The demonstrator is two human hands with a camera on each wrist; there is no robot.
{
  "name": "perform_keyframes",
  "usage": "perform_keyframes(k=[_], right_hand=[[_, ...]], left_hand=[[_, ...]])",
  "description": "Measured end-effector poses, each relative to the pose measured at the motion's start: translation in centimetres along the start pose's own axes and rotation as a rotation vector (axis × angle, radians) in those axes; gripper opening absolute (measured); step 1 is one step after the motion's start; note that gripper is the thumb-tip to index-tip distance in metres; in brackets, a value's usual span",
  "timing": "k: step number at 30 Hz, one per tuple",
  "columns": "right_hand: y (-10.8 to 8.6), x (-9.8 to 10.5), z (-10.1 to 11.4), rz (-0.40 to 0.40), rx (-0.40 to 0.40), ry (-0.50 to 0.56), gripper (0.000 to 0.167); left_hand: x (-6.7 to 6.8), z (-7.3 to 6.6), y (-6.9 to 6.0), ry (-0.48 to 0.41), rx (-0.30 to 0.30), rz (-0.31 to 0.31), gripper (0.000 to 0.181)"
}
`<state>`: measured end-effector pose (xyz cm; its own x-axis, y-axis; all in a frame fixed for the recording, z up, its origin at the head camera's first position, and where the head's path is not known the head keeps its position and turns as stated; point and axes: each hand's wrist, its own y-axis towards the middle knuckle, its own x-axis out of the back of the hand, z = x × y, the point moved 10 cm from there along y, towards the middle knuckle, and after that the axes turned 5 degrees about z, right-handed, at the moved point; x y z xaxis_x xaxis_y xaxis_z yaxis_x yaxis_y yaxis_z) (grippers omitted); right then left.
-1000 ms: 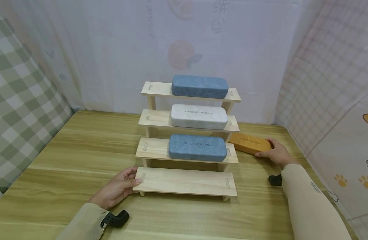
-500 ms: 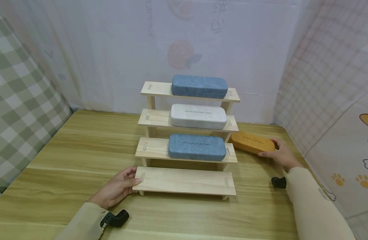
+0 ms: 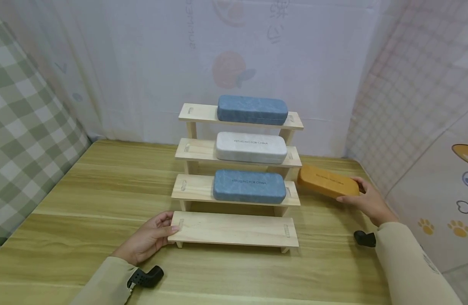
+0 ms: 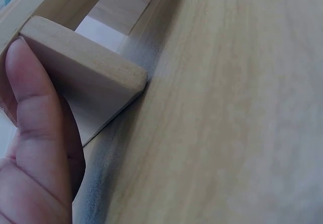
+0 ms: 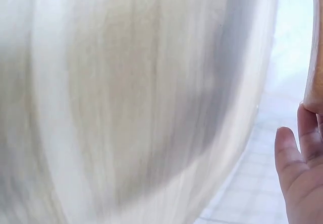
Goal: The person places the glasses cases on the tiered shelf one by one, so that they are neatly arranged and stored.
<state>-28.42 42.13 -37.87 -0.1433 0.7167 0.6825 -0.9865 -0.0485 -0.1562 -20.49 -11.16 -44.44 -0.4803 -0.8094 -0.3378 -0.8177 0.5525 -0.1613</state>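
My right hand (image 3: 371, 201) grips the right end of an orange glasses case (image 3: 327, 181), which is tilted, its left end beside the wooden stand. The case's end also shows in the right wrist view. At the lowest step's left end, my left hand (image 3: 148, 239) holds the stepped wooden display stand (image 3: 235, 228), thumb on the board's edge. In the left wrist view, the thumb lies against the step beside a wooden leg (image 4: 86, 67). On the upper steps lie a blue glasses case (image 3: 253, 109), a white one (image 3: 251, 147) and another blue one (image 3: 249, 186).
The stand rests on a wood-grain table (image 3: 115, 186). A pale printed curtain (image 3: 150, 76) hangs behind it. Checked cloth (image 3: 24, 97) borders the left, and a patterned cloth wall (image 3: 421, 140) stands close to my right arm.
My right hand has moved rightward with the orange case, which has come away from behind the stand and lifted slightly. My left hand keeps its hold on the lowest step.
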Motion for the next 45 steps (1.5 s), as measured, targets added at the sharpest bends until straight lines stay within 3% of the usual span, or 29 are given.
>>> perform_keyframes(k=[19,29,45], right_hand=[[-3.0,0.5,0.9,-0.030,0.004,-0.096,0.087],[-5.4,0.8,1.3,-0.058,0.044,-0.087,0.082],[-8.6,1.0,2.0,-0.091,0.118,0.069,0.065]], left_hand=[[0.3,0.2,-0.2,0.007,-0.010,0.007,0.056],[0.0,0.1,-0.2,0.010,-0.010,0.011,0.058],[0.1,0.1,0.0,0.027,0.002,0.003,0.064]])
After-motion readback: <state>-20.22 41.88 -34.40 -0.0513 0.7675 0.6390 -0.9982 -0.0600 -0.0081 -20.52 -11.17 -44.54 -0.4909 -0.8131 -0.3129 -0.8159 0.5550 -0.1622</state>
